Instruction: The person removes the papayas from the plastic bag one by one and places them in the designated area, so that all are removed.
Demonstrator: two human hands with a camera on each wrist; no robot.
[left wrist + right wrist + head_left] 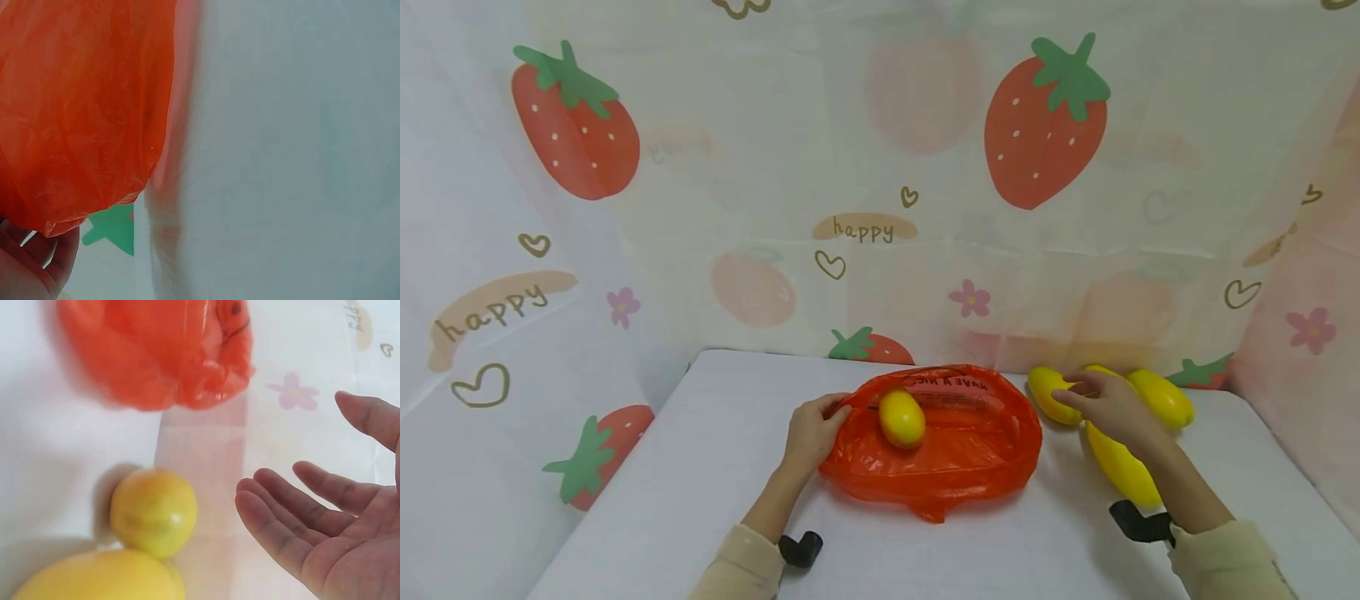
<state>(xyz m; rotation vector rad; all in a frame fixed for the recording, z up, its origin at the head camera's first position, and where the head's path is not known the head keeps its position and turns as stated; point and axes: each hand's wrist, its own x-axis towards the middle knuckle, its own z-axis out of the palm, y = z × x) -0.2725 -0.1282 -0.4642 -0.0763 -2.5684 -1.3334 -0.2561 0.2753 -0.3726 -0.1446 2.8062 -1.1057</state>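
A red plastic bag [955, 454] lies on the table with its mouth spread wide. One yellow lemon-like fruit [902, 419] rests inside, left of the middle. My left hand [811, 433] grips the bag's left rim; in the left wrist view its fingers partly disappear behind the red plastic [81, 112]. At the right, my right hand [1108, 404] hovers over a group of yellow fruits. Its fingers are spread and hold nothing in the right wrist view, apart from a rounded yellow fruit [153, 512]. A longer yellow fruit [1120, 467] lies partly under the right forearm.
Another yellow fruit [1161, 400] sits at the back right, beyond the right hand. The white table [647, 500] meets a strawberry-printed cloth [865, 100] behind it and at the sides. Black wrist mounts [801, 550] are on both forearms.
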